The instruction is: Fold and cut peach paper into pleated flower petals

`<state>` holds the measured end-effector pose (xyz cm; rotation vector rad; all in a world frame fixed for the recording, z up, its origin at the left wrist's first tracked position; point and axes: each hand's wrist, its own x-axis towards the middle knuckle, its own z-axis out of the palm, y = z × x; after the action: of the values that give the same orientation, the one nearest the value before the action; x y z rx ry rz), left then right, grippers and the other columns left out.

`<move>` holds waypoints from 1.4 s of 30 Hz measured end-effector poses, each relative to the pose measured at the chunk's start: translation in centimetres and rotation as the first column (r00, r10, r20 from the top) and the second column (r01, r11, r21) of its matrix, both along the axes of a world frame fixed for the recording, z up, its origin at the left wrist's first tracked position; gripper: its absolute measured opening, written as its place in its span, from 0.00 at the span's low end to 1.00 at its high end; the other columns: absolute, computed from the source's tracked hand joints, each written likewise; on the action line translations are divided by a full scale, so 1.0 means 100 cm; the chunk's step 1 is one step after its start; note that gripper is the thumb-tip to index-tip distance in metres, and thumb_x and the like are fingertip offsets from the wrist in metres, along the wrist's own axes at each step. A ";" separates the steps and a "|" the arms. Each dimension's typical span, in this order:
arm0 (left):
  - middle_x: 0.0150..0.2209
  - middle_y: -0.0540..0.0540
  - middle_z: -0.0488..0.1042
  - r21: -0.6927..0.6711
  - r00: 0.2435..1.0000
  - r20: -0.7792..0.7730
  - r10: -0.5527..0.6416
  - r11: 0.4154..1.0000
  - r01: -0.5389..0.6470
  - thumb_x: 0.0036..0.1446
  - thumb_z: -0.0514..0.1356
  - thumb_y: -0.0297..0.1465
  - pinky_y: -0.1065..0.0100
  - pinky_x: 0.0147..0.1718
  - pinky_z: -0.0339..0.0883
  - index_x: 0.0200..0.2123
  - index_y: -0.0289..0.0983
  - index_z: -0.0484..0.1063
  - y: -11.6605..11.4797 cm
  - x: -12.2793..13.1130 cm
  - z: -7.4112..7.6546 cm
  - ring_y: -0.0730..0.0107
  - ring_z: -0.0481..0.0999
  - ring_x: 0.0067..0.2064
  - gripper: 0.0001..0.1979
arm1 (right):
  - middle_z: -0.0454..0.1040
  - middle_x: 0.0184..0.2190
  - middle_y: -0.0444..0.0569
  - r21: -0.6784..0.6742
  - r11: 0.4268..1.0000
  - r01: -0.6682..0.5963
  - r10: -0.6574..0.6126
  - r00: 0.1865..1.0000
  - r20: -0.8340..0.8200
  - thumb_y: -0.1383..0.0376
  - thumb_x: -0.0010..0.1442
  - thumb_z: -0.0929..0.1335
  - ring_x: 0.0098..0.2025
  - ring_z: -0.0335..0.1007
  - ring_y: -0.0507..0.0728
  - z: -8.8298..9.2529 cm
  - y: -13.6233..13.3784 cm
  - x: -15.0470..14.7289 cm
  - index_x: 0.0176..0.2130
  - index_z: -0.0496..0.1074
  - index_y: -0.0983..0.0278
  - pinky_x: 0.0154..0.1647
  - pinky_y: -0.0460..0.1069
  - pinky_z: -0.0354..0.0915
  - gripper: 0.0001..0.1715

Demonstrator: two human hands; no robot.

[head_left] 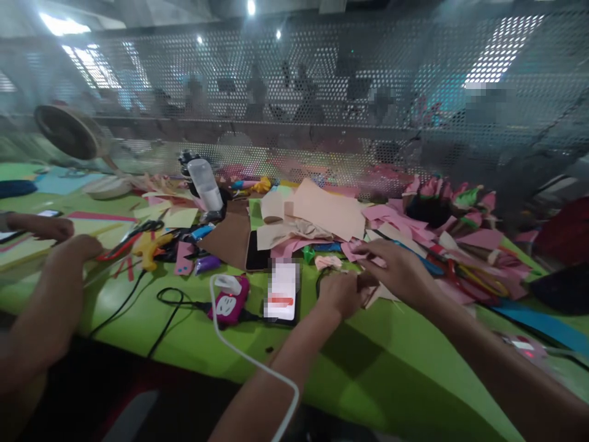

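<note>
My left hand (339,291) is low over the green table (363,387), its fingers closed beside pale paper scraps (384,294); what they grip is too small to make out. My right hand (393,267) meets it from the right, fingers bent together at a piece of pink paper (352,250); whether it grips the paper is unclear. A lit phone (282,291) lies left of my left hand, next to a magenta power strip (230,301) with a white plug and cable. Behind the hands is a heap of peach and pink paper (329,209).
Another person's arm and hand (78,252) rest at the left, near a yellow glue gun (150,245) and scissors (133,236). A bottle (205,184) and a fan (67,132) stand behind. Scissors (483,282) and blue paper (543,322) lie right. A perforated screen (294,129) rises behind.
</note>
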<state>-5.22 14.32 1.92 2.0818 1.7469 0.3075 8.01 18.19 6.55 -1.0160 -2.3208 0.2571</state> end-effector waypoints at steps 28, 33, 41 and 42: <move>0.57 0.41 0.70 0.456 0.986 0.161 0.029 0.884 -0.100 0.62 0.55 0.36 0.54 0.54 0.62 0.57 0.40 0.65 -0.007 -0.008 0.009 0.56 0.68 0.57 0.20 | 0.73 0.31 0.46 -0.002 1.000 -0.014 0.014 0.983 -0.181 0.63 0.58 0.64 0.36 0.67 0.55 0.042 0.088 -0.044 0.35 0.71 0.65 0.38 0.48 0.60 0.09; 0.65 0.39 0.61 0.665 0.941 0.322 0.106 0.682 -0.304 0.57 0.57 0.25 0.52 0.62 0.53 0.65 0.40 0.52 -0.007 -0.024 0.024 0.55 0.56 0.66 0.33 | 0.76 0.33 0.48 -0.168 0.962 -0.215 0.173 0.957 -0.233 0.57 0.59 0.64 0.38 0.70 0.58 0.038 0.076 -0.018 0.37 0.75 0.64 0.41 0.50 0.64 0.15; 0.66 0.37 0.58 0.600 0.996 0.081 -0.031 0.800 -0.024 0.54 0.63 0.31 0.47 0.66 0.39 0.70 0.41 0.34 0.007 -0.036 0.037 0.53 0.53 0.69 0.49 | 0.77 0.34 0.49 -0.231 0.911 -0.342 0.335 0.940 -0.071 0.58 0.57 0.65 0.39 0.72 0.59 0.043 0.071 -0.012 0.37 0.75 0.63 0.43 0.53 0.66 0.13; 0.64 0.37 0.62 0.579 0.997 0.080 -0.014 0.814 -0.035 0.56 0.61 0.30 0.47 0.65 0.40 0.70 0.41 0.34 0.008 -0.036 0.037 0.53 0.57 0.67 0.48 | 0.77 0.34 0.49 -0.252 0.911 -0.328 0.327 0.944 -0.044 0.58 0.57 0.65 0.39 0.72 0.59 0.042 0.069 -0.013 0.37 0.75 0.63 0.42 0.53 0.66 0.14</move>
<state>-8.86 15.14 5.62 2.4136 1.7640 1.0323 6.73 25.09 10.75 -0.7313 -2.4953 0.7071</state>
